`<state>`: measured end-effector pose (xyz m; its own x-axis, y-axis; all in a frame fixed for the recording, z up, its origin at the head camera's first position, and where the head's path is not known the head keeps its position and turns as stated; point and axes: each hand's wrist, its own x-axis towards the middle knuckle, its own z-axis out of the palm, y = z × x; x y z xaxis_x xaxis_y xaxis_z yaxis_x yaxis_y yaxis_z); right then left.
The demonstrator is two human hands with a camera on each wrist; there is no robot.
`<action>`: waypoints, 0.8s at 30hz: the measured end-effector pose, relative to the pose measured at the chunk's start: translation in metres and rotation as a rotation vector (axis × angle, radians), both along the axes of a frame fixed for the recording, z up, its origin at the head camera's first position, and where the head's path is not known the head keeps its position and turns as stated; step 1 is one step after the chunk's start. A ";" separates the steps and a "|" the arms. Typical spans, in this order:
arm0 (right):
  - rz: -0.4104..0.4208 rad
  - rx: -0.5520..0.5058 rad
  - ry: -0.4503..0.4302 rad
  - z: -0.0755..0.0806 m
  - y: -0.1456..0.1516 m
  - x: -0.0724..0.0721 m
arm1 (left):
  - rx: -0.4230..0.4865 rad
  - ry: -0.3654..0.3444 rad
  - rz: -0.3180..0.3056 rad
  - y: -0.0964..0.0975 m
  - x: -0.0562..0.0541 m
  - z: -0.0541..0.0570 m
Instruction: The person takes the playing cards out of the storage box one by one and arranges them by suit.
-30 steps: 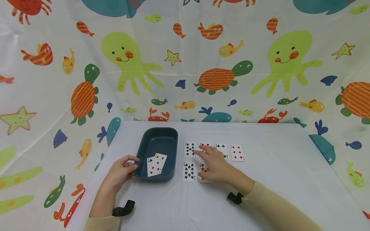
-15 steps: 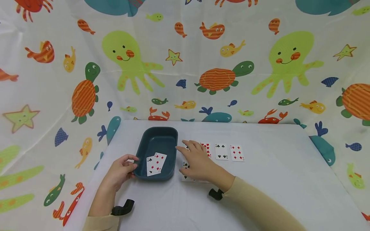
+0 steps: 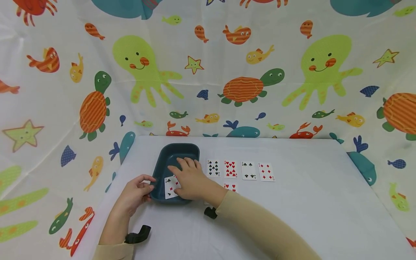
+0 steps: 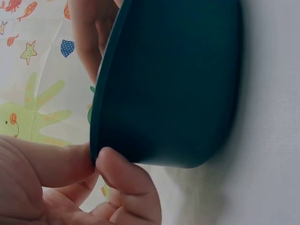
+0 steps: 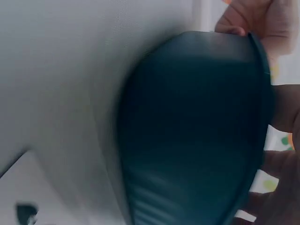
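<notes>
Left hand (image 3: 138,195) is pinching the rim of a dark teal tray (image 3: 166,164) at its near left corner, and the right hand (image 3: 191,180) has its fingers spread loose over the inside; can't tell if they touch anything. Some face-up cards (image 3: 170,190) lie in there, partly covered. Just right of the tray there's a row of four playing cards (image 3: 248,170), plus a hearts card (image 3: 230,186) half hidden below. All this sits on a white-covered table (image 3: 312,195), and a kiddie sea-creature curtain (image 3: 208,57) wraps the back and both sides, octopuses, turtles, whales and all
</notes>
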<state>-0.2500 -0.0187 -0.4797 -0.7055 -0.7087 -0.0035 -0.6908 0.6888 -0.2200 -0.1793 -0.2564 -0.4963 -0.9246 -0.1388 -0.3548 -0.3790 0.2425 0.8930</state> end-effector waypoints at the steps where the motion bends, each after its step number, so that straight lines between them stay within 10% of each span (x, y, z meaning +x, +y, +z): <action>1: 0.000 0.017 -0.001 -0.001 -0.004 0.000 | 0.000 0.002 -0.003 0.000 0.000 0.000; 24: -0.046 0.267 0.023 -0.018 -0.038 -0.003 | 0.018 0.010 -0.003 -0.001 0.000 -0.002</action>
